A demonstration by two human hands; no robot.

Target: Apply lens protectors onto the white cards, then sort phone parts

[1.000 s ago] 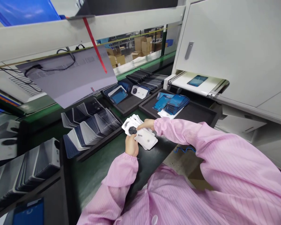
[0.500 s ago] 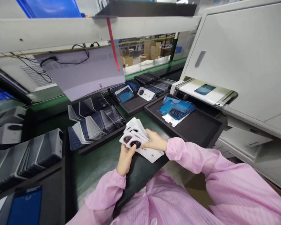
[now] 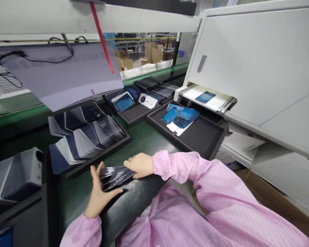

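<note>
My right hand (image 3: 141, 165) is closed on one end of a fanned stack of phone back covers (image 3: 115, 175), which I see edge-on above the green work surface. My left hand (image 3: 98, 195) is at the other end of the stack, fingers and thumb spread wide around it. Its fingertips are close to the edges of the covers; whether they touch is hard to tell. Just beyond the hands, a black tray (image 3: 103, 156) bears rows of leaning covers, dark and pale.
A black tray (image 3: 208, 137) at the right bears a pile of blue-filmed panels (image 3: 186, 117). Behind it, another tray (image 3: 134, 120) has covers in it. A white conveyor (image 3: 218, 103) with one blue panel leads from a large cabinet (image 3: 247, 61). More covers (image 3: 18, 175) stand at the left.
The stack has turned from showing its white camera faces to showing its edges, and moved left and down. My left hand has gone from gripping it to spread fingers. The view has shifted right.
</note>
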